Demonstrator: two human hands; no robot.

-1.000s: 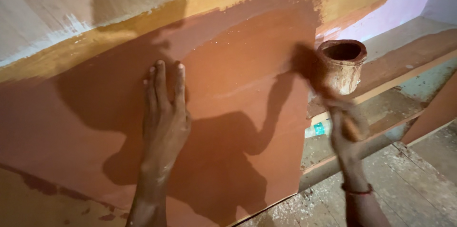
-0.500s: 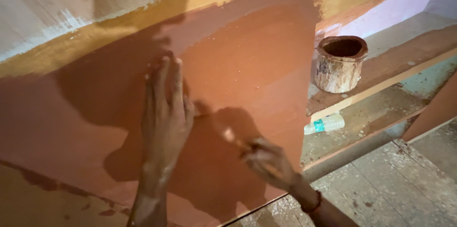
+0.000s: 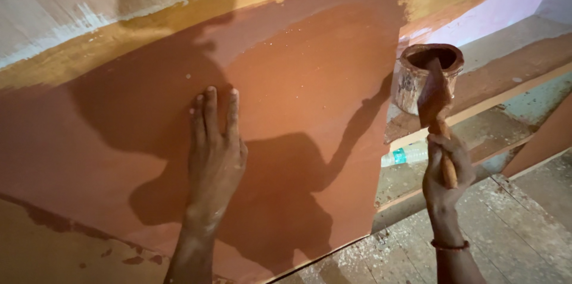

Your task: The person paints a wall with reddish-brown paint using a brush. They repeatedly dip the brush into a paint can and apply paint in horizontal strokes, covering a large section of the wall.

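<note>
Beside paint tin [image 3: 424, 75]: brush [image 3: 437, 118] in right hand [image 3: 445, 172]; bottle [image 3: 405, 154] below.

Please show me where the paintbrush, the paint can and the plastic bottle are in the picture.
paintbrush [image 3: 434, 98]: head view, on the paint-covered bristles above the right hand.
paint can [image 3: 410, 81]: head view, on its stained outer wall, left of the brush.
plastic bottle [image 3: 411, 154]: head view, on its clear body, lying on the ledge.

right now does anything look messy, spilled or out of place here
A plastic bottle lies on its side on the ledge below the paint can, whose outside is smeared with paint. The board's red-brown coat ends in ragged streaks at the top. The brush in the right hand is coated with paint.
</note>
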